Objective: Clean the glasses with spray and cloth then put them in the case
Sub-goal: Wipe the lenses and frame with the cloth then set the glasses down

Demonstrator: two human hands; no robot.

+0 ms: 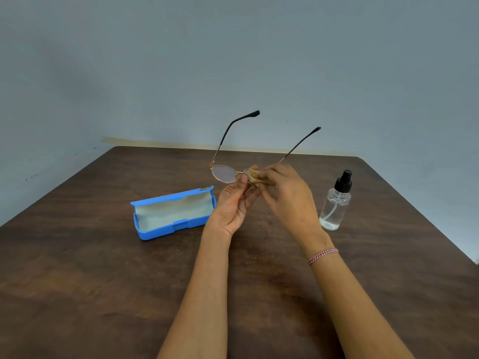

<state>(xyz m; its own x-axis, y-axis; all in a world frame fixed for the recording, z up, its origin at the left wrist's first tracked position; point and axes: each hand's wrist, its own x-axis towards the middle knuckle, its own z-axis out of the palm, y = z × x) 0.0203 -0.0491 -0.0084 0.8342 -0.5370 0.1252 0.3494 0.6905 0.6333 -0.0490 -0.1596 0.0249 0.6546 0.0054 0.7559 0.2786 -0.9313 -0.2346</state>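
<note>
Midway through wiping, your left hand (233, 206) pinches the raised glasses (224, 174) at the bridge, temples pointing away, while your right hand (287, 195) clamps the cloth (255, 178) on one lens; the open case (155, 233) lies crosswise, nearer your left.

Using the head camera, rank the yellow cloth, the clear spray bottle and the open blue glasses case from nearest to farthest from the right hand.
1. Yellow cloth, pinched in the right hand.
2. Clear spray bottle with black nozzle, standing to its right.
3. Open blue glasses case, on the left, beyond the left hand.
</note>
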